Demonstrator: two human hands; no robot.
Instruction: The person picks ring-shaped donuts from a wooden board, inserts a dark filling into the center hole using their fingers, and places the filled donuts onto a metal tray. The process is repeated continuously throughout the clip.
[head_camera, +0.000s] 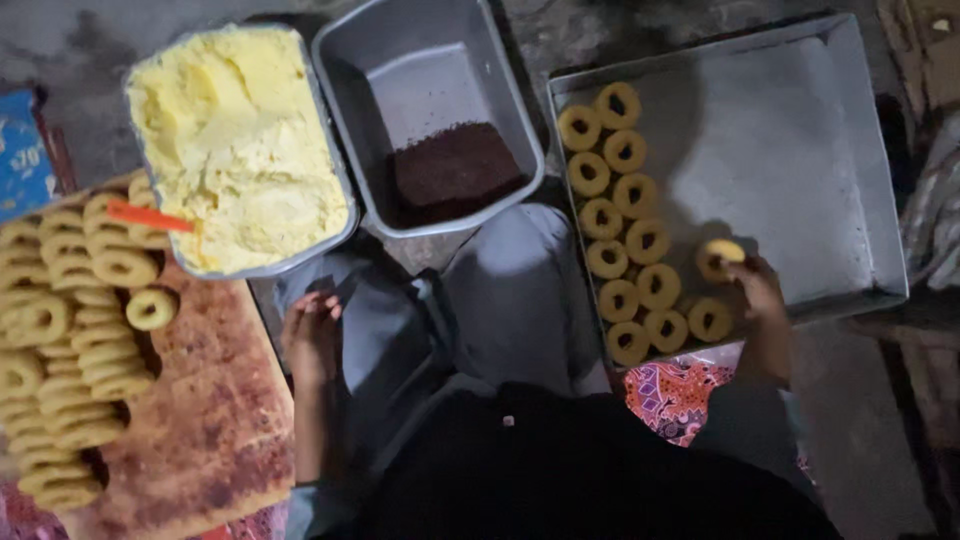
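My right hand (758, 287) reaches into the large metal baking tray (800, 150) on the right and holds a ring-shaped dough piece (718, 256) just beside the rows laid there. Several dough rings (628, 222) lie in two columns along the tray's left side. My left hand (312, 335) rests on my lap in grey cloth, fingers loosely curled, holding nothing. It lies next to the wooden board (215, 420), where several dough rings (70, 340) are piled.
A metal container of yellow dough (235, 140) sits at top left, with an orange stick (150, 216) near it. A grey metal tub (425, 90) holds dark brown crumbs (452, 172). A patterned cloth (675, 395) lies under the tray's near edge.
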